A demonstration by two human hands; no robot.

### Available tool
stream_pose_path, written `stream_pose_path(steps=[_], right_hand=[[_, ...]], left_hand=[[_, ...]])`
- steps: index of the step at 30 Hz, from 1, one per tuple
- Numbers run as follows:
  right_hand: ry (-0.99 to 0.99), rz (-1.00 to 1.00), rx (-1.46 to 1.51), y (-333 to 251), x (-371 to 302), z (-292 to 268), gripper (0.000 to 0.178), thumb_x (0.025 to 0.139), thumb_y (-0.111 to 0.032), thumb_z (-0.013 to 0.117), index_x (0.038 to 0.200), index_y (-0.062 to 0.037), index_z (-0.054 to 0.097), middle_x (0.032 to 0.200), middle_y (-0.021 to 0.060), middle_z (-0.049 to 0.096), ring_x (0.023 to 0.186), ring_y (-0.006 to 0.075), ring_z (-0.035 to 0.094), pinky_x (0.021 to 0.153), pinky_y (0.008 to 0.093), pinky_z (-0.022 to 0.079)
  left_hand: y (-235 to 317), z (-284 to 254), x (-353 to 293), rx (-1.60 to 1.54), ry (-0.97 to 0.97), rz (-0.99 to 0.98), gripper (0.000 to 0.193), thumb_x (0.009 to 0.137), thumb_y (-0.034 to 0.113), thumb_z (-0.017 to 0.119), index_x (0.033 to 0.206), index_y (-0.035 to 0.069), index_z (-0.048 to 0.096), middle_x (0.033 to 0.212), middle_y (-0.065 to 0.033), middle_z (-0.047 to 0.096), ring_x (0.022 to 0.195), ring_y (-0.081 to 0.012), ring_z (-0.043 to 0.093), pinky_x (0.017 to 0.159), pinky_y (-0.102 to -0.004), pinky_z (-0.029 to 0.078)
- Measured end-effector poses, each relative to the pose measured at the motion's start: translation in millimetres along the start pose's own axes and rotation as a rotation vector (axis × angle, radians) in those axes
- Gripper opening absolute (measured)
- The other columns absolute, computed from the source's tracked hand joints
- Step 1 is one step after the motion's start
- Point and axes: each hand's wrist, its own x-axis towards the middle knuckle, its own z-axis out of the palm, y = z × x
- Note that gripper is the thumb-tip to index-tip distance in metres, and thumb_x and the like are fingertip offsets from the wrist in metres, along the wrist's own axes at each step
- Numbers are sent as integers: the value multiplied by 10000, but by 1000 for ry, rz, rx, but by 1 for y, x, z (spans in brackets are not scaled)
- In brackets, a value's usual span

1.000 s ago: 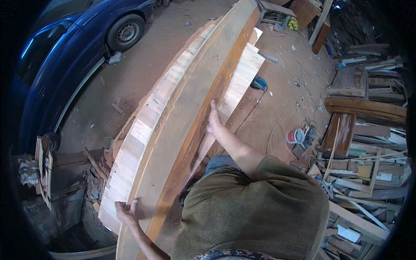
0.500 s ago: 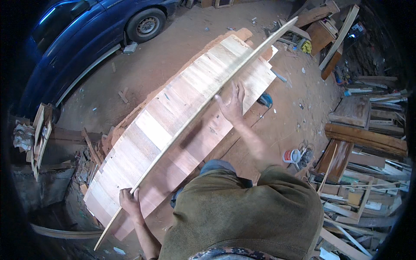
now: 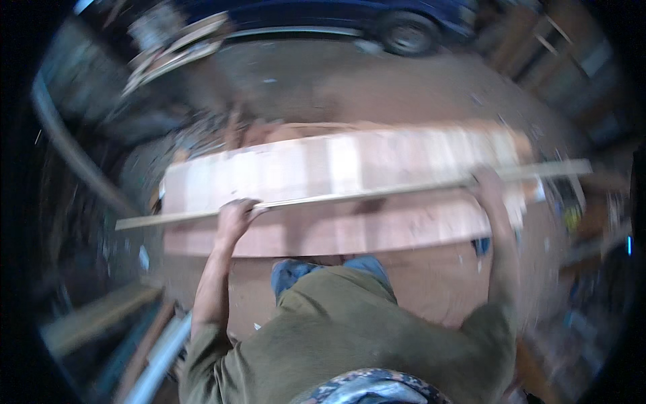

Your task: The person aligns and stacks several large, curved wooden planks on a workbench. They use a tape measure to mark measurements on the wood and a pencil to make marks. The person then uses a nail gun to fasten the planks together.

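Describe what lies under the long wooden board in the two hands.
Under the wooden board, a panel of pale and pinkish wood strips shows along both its sides. The band straight behind the board is hidden, and the panel covers most of what supports it.

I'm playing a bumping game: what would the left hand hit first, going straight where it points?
The left hand holds the long board, so that comes first. Past it, probably the striped wooden panel, though blur makes depth hard to judge.
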Motion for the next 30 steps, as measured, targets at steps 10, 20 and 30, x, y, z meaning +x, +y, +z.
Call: stream_pose_path(steps=[10,20,30], right_hand=[[-44,-85,132,-62,24,13,336,708,-166,804,973,-29,649,929,184,630,916,388,593,805,470,466],[-97,-16,15,-141,146,-11,371,733,-153,804,1054,-33,662,1031,192,665,1022,399,602,916,465,452],[66,-415,126,-339,336,58,294,821,-149,739,1012,-2,571,968,237,586,936,461,569,806,496,464]], left_hand=[[-71,6,9,54,168,116,416,850,533,658,897,124,722,808,-71,706,793,-282,675,770,-399,506],[-205,-62,114,8,254,159,445,834,573,647,908,141,724,812,-102,692,796,-327,664,711,-463,502],[-434,-93,193,226,229,-110,285,932,378,581,977,140,731,935,-98,717,944,-335,657,829,-479,491]])
